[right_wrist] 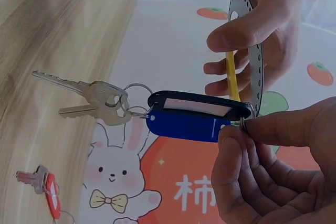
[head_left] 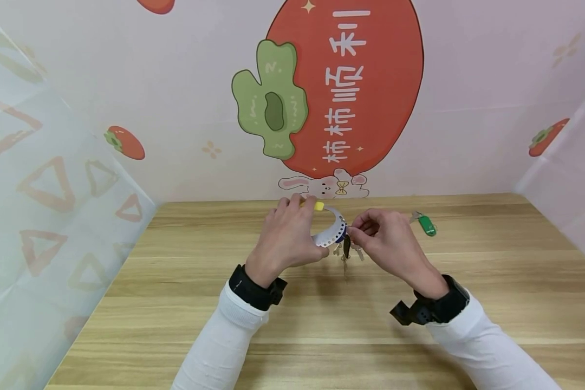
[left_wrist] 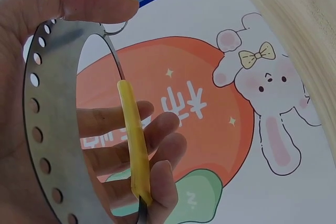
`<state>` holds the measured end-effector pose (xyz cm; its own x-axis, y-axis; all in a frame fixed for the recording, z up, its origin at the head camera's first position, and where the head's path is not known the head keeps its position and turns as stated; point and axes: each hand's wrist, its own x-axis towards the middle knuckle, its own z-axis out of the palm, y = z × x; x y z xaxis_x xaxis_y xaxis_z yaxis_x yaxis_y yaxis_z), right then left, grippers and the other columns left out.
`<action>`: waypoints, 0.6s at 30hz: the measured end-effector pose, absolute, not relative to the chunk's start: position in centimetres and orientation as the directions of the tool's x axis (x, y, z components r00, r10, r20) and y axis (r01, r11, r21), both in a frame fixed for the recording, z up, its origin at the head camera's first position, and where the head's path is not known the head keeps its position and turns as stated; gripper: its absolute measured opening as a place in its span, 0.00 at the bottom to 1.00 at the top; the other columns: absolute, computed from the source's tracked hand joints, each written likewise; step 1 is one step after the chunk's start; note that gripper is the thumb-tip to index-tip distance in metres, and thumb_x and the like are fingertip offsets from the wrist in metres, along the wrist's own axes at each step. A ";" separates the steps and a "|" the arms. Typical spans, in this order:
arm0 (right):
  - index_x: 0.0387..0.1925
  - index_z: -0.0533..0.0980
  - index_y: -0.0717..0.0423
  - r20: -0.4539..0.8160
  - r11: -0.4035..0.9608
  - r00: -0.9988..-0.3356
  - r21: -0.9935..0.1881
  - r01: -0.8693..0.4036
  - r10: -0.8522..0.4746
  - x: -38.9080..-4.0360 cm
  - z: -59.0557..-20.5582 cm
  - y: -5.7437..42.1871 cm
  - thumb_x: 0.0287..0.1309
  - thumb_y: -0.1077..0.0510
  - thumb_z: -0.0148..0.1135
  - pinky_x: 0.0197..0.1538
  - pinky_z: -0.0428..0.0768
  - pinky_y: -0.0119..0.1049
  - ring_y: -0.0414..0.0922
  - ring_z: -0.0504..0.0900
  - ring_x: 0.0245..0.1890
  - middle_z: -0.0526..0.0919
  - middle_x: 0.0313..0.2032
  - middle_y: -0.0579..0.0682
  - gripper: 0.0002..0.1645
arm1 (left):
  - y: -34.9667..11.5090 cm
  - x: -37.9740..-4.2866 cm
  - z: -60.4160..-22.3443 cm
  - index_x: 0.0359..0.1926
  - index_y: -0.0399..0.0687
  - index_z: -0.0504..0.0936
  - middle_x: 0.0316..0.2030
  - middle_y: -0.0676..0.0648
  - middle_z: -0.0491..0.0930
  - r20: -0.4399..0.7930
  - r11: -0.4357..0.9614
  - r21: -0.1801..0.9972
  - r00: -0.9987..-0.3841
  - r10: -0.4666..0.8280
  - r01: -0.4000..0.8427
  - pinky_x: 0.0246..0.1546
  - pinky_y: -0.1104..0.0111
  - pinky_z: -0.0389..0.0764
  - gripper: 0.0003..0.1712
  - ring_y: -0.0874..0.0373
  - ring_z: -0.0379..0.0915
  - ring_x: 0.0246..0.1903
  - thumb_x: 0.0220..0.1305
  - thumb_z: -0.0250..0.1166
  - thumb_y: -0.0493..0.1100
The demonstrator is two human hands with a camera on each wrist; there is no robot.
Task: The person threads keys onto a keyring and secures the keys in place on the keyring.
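My left hand (head_left: 287,233) holds a crescent-shaped metal key ring holder (head_left: 332,234) with a row of small holes along its curved plate. A yellow sleeve (left_wrist: 134,140) covers part of its thin bar, and the fingers lie behind it in the left wrist view. My right hand (head_left: 392,238) pinches the small metal ring at the end of a blue key tag (right_wrist: 184,128), right at the edge of the plate. A black key tag (right_wrist: 202,99) with a pale label lies against the blue one. Silver keys (right_wrist: 105,98) dangle from the tags' other ends.
A green key tag (head_left: 427,225) with a key lies on the wooden table (head_left: 492,271), right of my right hand. In the right wrist view a red key tag (right_wrist: 53,195) with a key rests on the wood. A printed wall covering (head_left: 200,81) stands behind.
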<state>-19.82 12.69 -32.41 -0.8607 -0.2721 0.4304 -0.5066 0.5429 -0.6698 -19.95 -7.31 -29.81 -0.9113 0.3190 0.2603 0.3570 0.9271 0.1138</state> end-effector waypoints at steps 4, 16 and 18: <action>0.28 0.76 0.55 0.425 0.538 -0.864 -0.677 -0.502 -0.271 -19.8 -32.4 12.7 0.51 0.59 0.63 0.25 0.75 0.33 0.38 0.77 0.23 0.78 0.24 0.45 0.04 | -7.2 -20.0 -29.9 0.60 0.48 0.66 0.51 0.45 0.67 0.255 0.926 0.099 -0.909 0.331 0.365 0.43 0.56 0.69 0.52 0.50 0.64 0.45 0.32 0.69 0.66; 0.28 0.76 0.55 0.399 0.552 -0.876 -0.681 -0.481 -0.271 -19.7 -32.3 12.5 0.50 0.60 0.64 0.26 0.75 0.33 0.38 0.78 0.24 0.78 0.24 0.45 0.04 | -7.0 -19.9 -30.0 0.60 0.48 0.67 0.53 0.45 0.67 0.275 0.923 0.061 -0.895 0.351 0.381 0.44 0.54 0.68 0.53 0.48 0.63 0.49 0.31 0.70 0.65; 0.28 0.76 0.55 0.406 0.560 -0.874 -0.672 -0.484 -0.268 -19.7 -32.3 12.5 0.49 0.60 0.64 0.27 0.75 0.32 0.38 0.77 0.24 0.78 0.24 0.45 0.04 | -6.9 -19.9 -30.0 0.60 0.48 0.67 0.53 0.46 0.67 0.280 0.923 0.061 -0.894 0.350 0.381 0.44 0.54 0.68 0.53 0.48 0.63 0.49 0.31 0.70 0.65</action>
<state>-19.67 12.50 -32.32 -0.8739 -0.2678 0.4057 -0.4838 0.5605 -0.6721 -19.89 -6.93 -30.01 -0.8938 0.3503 0.2800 0.3806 0.9228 0.0606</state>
